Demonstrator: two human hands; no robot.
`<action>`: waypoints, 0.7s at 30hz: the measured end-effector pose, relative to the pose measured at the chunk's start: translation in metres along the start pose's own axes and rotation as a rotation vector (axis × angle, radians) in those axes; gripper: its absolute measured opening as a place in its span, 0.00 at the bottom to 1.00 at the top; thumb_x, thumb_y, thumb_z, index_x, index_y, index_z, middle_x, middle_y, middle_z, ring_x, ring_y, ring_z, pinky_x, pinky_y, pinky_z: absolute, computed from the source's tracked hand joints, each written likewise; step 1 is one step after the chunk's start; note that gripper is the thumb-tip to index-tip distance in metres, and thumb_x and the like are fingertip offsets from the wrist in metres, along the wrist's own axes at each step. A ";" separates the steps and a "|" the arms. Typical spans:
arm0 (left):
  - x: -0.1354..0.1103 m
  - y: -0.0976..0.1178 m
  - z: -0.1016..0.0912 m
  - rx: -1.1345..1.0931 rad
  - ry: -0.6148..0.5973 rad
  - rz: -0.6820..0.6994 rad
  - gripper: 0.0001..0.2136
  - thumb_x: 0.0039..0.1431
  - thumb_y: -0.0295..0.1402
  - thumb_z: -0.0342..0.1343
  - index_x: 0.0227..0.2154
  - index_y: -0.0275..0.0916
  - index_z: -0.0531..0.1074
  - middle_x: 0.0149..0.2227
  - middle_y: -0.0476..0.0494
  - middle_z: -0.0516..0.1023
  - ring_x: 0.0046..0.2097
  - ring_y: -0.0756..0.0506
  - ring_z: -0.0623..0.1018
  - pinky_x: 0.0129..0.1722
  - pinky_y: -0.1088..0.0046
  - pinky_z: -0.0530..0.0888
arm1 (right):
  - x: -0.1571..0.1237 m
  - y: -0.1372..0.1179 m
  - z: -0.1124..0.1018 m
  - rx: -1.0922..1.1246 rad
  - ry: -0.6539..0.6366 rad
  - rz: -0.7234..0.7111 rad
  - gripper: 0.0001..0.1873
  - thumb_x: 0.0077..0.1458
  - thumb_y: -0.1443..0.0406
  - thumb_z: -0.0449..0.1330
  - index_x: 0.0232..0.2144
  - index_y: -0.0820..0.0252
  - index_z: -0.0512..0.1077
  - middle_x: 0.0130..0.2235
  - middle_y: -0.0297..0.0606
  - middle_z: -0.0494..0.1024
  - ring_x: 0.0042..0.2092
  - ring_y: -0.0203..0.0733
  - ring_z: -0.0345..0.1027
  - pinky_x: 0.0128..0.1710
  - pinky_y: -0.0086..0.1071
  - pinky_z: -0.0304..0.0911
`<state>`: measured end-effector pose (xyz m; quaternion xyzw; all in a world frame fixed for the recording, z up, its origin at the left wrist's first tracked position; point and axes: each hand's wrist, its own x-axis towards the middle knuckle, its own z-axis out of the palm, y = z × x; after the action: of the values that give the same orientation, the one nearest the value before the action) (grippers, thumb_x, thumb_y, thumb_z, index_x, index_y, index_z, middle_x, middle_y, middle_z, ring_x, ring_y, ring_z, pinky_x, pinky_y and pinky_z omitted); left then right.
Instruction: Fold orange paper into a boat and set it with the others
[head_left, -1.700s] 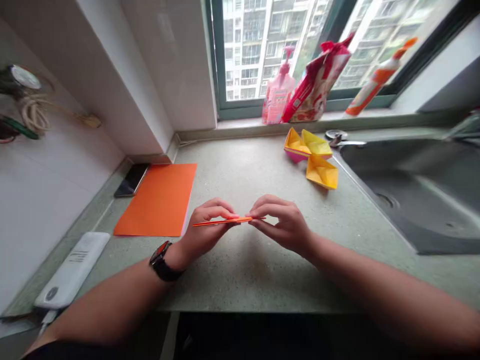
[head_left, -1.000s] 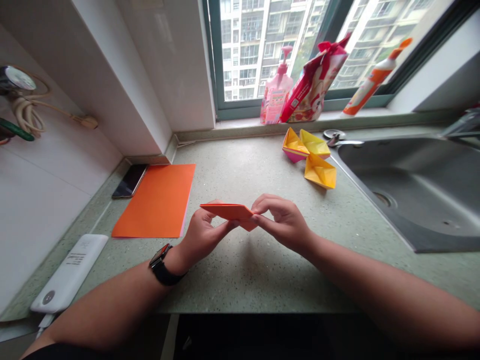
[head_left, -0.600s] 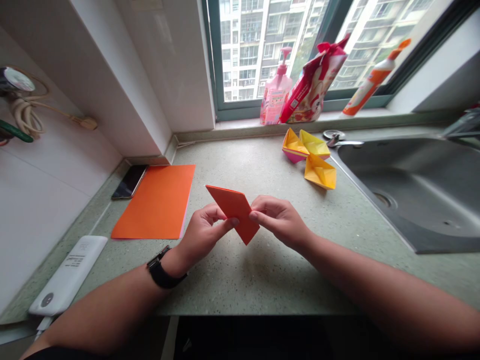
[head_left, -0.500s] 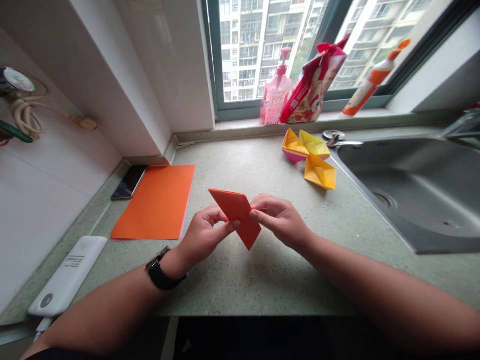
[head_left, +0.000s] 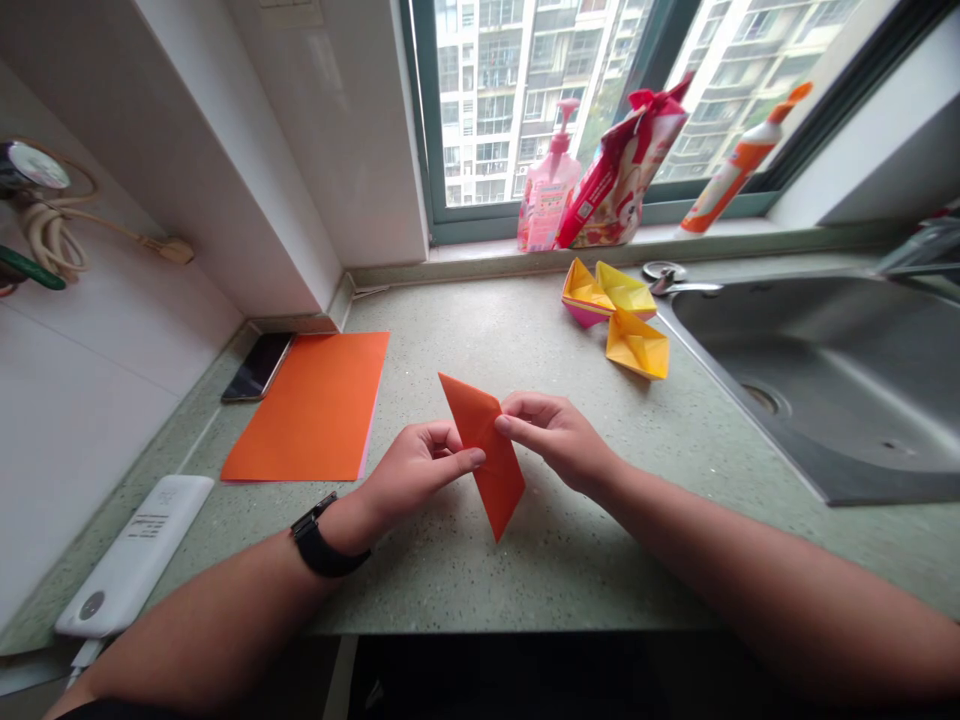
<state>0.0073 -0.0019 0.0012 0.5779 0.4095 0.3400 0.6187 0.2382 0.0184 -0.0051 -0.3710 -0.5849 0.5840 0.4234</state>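
Note:
A folded piece of orange paper (head_left: 498, 488), shaped like a slanted four-sided figure with pointed ends, is held up over the counter between both hands. My left hand (head_left: 420, 468) pinches its left edge, thumb on the near face and fingers behind. On the upper right edge, my right hand (head_left: 559, 435) grips it between thumb and fingers. The far side of the paper is hidden. Farther back to the right sit three folded paper boats: an orange and pink one (head_left: 585, 295), a yellow one (head_left: 628, 290) and an amber one (head_left: 637, 345).
Orange paper sheets (head_left: 311, 410) lie on the left, partly over a dark phone (head_left: 257, 368). A white power bank (head_left: 139, 555) is near the left edge. The sink (head_left: 817, 390) is at right. A pump bottle (head_left: 549, 205), red bag (head_left: 622, 175) and orange-white bottle (head_left: 731, 175) stand on the sill.
The orange paper has turned to stand steeper, and its lower point now reaches farther down toward me. Both hands keep their pinch on it. The view has shifted slightly.

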 end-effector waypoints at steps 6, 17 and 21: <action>0.000 -0.001 -0.001 -0.027 -0.037 -0.013 0.22 0.56 0.48 0.75 0.26 0.38 0.71 0.31 0.49 0.75 0.34 0.48 0.74 0.37 0.70 0.69 | 0.000 -0.002 0.000 -0.046 0.006 -0.043 0.23 0.59 0.45 0.72 0.28 0.57 0.77 0.31 0.34 0.78 0.34 0.40 0.70 0.36 0.35 0.68; 0.002 -0.001 -0.001 -0.064 -0.088 -0.065 0.21 0.55 0.48 0.75 0.25 0.38 0.73 0.30 0.47 0.78 0.34 0.47 0.76 0.37 0.70 0.70 | 0.003 0.001 0.000 -0.055 0.017 -0.062 0.24 0.59 0.45 0.72 0.28 0.57 0.74 0.30 0.32 0.74 0.33 0.39 0.67 0.34 0.34 0.64; 0.001 -0.001 0.000 -0.065 -0.102 -0.071 0.21 0.55 0.48 0.75 0.26 0.38 0.74 0.30 0.46 0.79 0.34 0.46 0.77 0.37 0.70 0.72 | 0.003 0.001 -0.001 -0.069 0.023 -0.062 0.25 0.60 0.44 0.71 0.27 0.57 0.74 0.29 0.31 0.73 0.32 0.38 0.65 0.34 0.33 0.63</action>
<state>0.0082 -0.0008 0.0005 0.5594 0.3862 0.3010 0.6688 0.2379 0.0219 -0.0055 -0.3738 -0.6108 0.5458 0.4351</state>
